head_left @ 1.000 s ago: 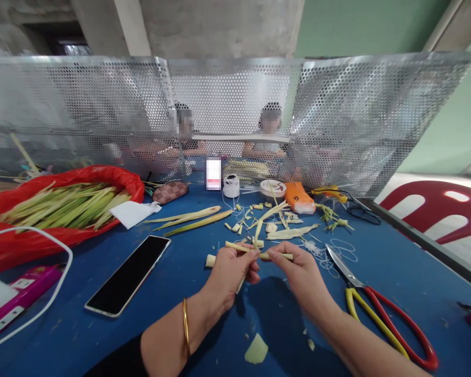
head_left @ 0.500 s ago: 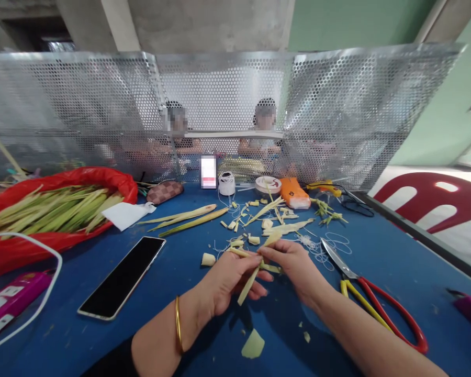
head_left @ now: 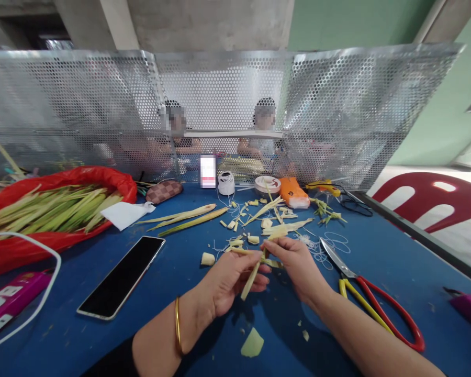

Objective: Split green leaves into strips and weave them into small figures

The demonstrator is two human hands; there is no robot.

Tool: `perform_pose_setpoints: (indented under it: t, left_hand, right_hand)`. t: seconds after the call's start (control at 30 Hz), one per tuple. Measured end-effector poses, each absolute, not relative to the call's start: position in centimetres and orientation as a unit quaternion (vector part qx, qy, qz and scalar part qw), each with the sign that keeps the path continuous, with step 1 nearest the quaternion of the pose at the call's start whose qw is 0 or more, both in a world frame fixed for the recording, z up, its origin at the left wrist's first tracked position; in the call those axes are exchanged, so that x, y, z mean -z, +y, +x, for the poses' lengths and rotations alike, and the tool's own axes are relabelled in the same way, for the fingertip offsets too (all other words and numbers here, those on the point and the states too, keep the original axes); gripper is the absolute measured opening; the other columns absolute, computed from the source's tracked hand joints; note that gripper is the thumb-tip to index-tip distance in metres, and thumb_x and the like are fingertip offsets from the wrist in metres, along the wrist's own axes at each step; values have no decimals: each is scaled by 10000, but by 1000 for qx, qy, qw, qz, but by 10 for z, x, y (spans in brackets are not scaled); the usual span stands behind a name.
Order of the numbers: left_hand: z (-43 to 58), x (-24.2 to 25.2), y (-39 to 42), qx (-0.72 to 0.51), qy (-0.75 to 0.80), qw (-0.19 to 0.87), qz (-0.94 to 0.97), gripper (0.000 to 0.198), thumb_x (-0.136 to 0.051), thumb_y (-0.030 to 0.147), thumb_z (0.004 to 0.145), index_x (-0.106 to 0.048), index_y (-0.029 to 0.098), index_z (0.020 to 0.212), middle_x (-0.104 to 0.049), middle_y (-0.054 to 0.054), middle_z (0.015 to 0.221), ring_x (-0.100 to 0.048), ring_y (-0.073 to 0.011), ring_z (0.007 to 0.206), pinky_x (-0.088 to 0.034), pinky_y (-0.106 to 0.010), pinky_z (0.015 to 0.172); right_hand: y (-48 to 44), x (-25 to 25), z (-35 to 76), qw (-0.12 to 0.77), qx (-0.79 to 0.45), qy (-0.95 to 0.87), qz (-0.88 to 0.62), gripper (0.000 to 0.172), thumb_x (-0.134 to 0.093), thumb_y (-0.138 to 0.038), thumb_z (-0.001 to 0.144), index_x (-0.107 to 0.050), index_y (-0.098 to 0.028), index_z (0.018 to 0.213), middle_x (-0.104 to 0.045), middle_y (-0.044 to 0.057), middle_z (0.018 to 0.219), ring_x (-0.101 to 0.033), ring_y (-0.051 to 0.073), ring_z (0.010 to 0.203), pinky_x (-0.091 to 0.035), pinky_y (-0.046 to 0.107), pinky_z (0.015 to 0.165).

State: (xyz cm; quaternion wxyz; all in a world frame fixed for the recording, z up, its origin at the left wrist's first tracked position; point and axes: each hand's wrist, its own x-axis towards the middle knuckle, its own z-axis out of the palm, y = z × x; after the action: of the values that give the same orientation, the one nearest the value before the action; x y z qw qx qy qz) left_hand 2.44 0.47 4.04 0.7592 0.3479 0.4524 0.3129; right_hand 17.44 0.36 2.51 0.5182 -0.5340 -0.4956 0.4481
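Over the blue table (head_left: 172, 293), my left hand (head_left: 230, 280) and my right hand (head_left: 294, 264) meet at the middle. Both pinch pale yellow-green leaf strips (head_left: 253, 275) that cross one another between the fingertips. One strip slants down from my left fingers; another runs sideways toward my right fingers. My left wrist wears a gold bangle (head_left: 177, 331). Cut leaf bits (head_left: 259, 217) and white thread (head_left: 317, 251) lie just beyond the hands.
Red-and-yellow-handled scissors (head_left: 371, 298) lie right of my right hand. A black phone (head_left: 121, 276) lies to the left, near a red bag of green leaves (head_left: 55, 209). A thread spool (head_left: 226, 184), tape roll (head_left: 267, 185) and orange tool (head_left: 294, 192) stand before the perforated metal screen (head_left: 235, 104); two people sit behind it.
The strip held level between both hands has been turned and crossed with another, so one end now slants downward. The hands stay together at the same spot.
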Motion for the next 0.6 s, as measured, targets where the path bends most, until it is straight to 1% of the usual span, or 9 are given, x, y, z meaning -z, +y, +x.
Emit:
perform_pose_setpoints:
  t: [0.07,0.17,0.23,0.27,0.33,0.37,0.47,0.53,0.6]
  left_hand:
    - [25,-40,7,-324,463,749,346,177,-617,282,833,-654,109,845,-663,-41,712,-601,-94,515,-532,-239,559]
    - [25,-40,9,-338,478,714,385,173,-604,295,838,-625,125,812,-623,-11,669,-558,-80,457,-492,-218,484]
    - [27,-38,7,-328,487,686,429,196,-614,329,821,-619,134,798,-617,-5,662,-546,-82,432,-454,-208,434]
    - [28,-37,6,-317,492,672,454,215,-620,347,809,-617,135,771,-617,-6,660,-542,-82,422,-433,-204,414]
    - [29,-35,3,-290,498,642,506,249,-625,367,785,-606,137,690,-612,-8,638,-528,-81,399,-382,-195,380]
    - [30,-33,2,-278,499,628,529,256,-624,361,772,-598,139,646,-601,-4,611,-518,-79,388,-354,-191,369]
    - [31,-32,-2,-262,495,605,566,225,-605,300,733,-593,148,568,-553,12,529,-504,-81,380,-310,-189,372]
    - [32,-33,-3,-259,485,610,571,190,-597,277,710,-617,148,572,-555,12,527,-509,-82,397,-317,-190,392]
    - [32,-35,-5,-254,473,624,567,164,-598,265,696,-645,144,595,-576,6,546,-518,-82,418,-343,-192,423]
  right_hand:
    - [5,-28,180,463,-377,-557,-577,429,-569,-550,788,-634,-189,566,-636,37,597,-561,186,625,-391,298,618]
    - [2,-34,186,400,-153,-636,-642,514,-466,-535,875,-535,-209,483,-541,19,506,-480,161,528,-312,300,551]
    - [-1,-39,187,404,-32,-676,-616,438,-493,-463,887,-559,-208,536,-581,29,585,-521,177,602,-326,313,607]
    - [-2,-40,187,413,-13,-697,-585,348,-527,-415,878,-608,-209,610,-631,39,679,-563,195,689,-347,324,666]
    - [-2,-41,184,419,-61,-739,-524,163,-588,-329,848,-672,-226,753,-689,39,826,-605,214,837,-366,350,787]
    - [-2,-40,183,414,-110,-751,-502,113,-606,-297,835,-679,-237,773,-700,27,843,-613,208,851,-369,361,830]
    - [-1,-36,178,406,-219,-750,-474,156,-614,-235,818,-637,-240,663,-673,-23,693,-603,167,698,-367,394,907]
    - [-3,-32,175,424,-213,-739,-478,166,-612,-198,799,-611,-240,638,-648,-32,652,-584,163,665,-364,408,923]
    - [-6,-30,173,449,-186,-728,-484,153,-604,-172,783,-600,-240,646,-641,-20,661,-583,173,693,-391,392,882]
